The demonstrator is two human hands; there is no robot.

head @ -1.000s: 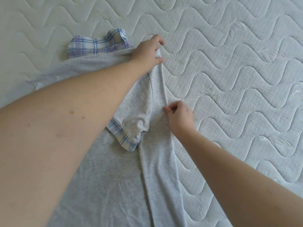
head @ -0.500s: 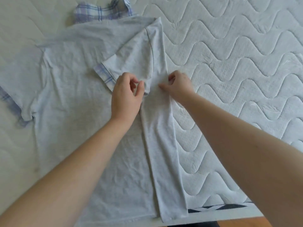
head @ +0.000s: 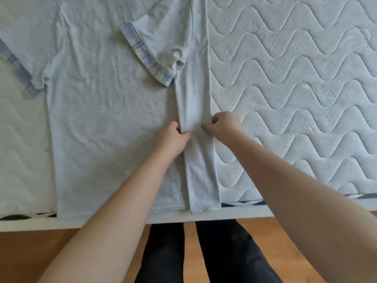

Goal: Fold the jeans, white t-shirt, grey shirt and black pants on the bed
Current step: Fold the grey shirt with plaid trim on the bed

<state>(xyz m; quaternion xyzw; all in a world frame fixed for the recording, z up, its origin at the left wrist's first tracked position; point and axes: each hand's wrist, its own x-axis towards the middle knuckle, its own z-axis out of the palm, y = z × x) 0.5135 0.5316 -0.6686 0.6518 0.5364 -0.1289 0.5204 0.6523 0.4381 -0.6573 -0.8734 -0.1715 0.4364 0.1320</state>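
Two bare hands meet on a grey shirt (head: 106,119) spread flat on a bed (head: 295,99). The left hand (head: 173,139) has its fingers (head: 186,134) curled, pinching the inner edge of a long folded strip of the shirt. The right hand (head: 224,127) has its fingers (head: 206,126) curled too, pinching the cloth at the strip's outer edge. The two hands sit close together, with only the narrow strip between them.

Beyond the fingers, the strip runs up to a folded-in sleeve (head: 159,48) with a blue plaid cuff. Left of the left hand lies the shirt's wide, lightly wrinkled body, and past it the other sleeve (head: 18,58), spread out flat. Right of the right hand is bare quilted mattress with a wavy stitch pattern. Nearer than the hands, the shirt's hem reaches the bed's edge; below that are wood floor (head: 306,242) and the person's legs (head: 224,252) in dark trousers.
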